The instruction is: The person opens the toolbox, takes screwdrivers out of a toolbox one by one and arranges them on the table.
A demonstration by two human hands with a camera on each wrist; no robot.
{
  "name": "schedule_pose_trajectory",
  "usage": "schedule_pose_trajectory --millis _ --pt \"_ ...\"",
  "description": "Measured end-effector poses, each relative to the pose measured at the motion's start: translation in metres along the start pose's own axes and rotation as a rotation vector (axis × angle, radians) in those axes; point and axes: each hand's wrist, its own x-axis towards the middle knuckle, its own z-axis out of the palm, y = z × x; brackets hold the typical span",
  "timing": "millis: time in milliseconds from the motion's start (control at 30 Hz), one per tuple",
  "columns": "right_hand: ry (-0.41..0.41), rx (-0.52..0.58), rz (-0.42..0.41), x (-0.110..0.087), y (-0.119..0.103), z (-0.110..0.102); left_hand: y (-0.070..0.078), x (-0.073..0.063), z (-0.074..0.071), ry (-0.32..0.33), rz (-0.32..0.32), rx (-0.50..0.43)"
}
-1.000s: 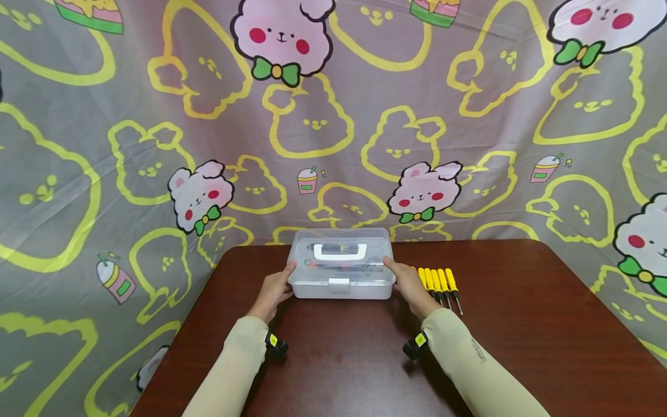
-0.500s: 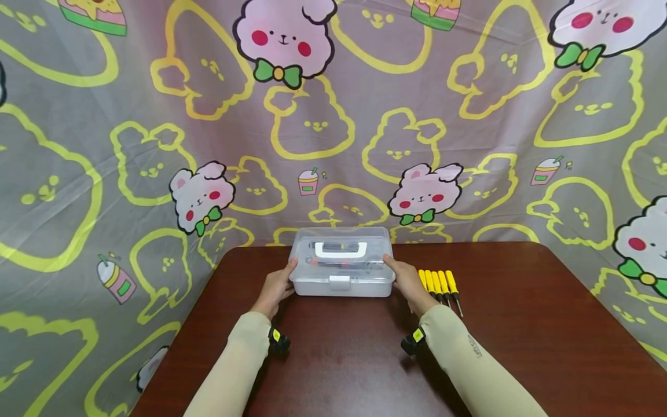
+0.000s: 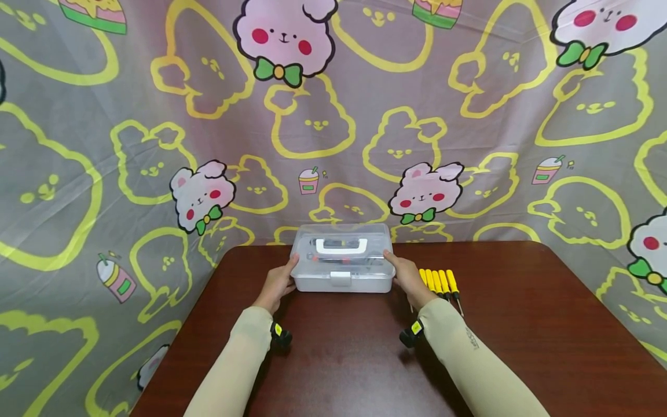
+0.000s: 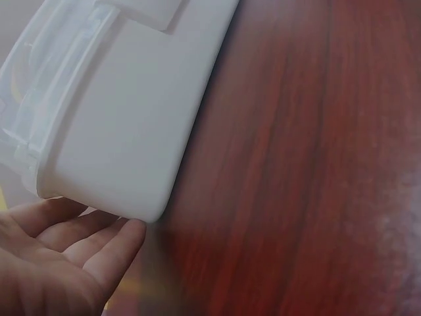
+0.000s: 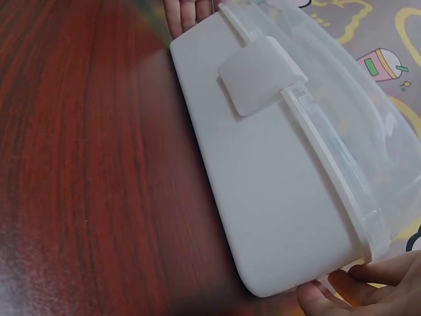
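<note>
A white plastic toolbox (image 3: 344, 284) with a clear lid, white carry handle (image 3: 341, 247) and front latch (image 3: 340, 278) sits far back on the table, its lid down. Small dark and red items show dimly through the lid. My left hand (image 3: 276, 285) grips its left end, thumb up along the lid and fingers at the lower side. On the opposite end my right hand (image 3: 409, 280) holds it likewise, thumb at the lid's edge. The left wrist view shows the fingertips (image 4: 131, 230) against the bottom corner; the right wrist view shows bent fingers (image 5: 329, 293) at the other corner.
Several screwdrivers (image 3: 438, 282) with yellow handles lie in a row just right of the toolbox, partly behind my right hand. Dark wooden table (image 3: 344, 359) extends around it. A patterned cloth (image 3: 333, 145) hangs behind the table's back edge.
The toolbox has shifted slightly away from me, toward the back of the table, with both hands staying on its ends. The screwdrivers stay where they were.
</note>
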Motion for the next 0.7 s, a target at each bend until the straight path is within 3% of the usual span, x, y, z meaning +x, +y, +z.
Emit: schedule_pose_trajectory --millis 700 --pt "0.014 -0.007 -0.016 0.014 -0.002 0.001 0.000 0.013 0.004 0.027 -0.015 0.001"
